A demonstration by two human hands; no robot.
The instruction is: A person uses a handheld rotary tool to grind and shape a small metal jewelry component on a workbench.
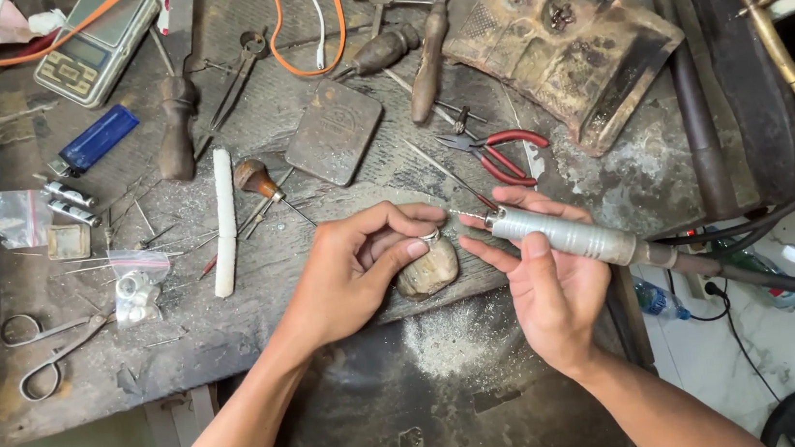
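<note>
While the left hand (pixel 358 271) pinches a small silver ring (pixel 430 237) against a worn bench peg (pixel 428 269) at the near edge of the workbench (pixel 185 341), the right hand (pixel 544 282) wraps a metal rotary handpiece (pixel 564 235), its tip just beside the ring. A slip of the tip could nick a fingertip. Farther off lie red-handled pliers (pixel 498 155) and a blue lighter (pixel 98 138). The ring's detail is too small to make out.

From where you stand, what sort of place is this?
Probably a jeweller's bench: the left hand holds a ring, the right hand a rotary tool, with pliers and scale nearby.
</note>
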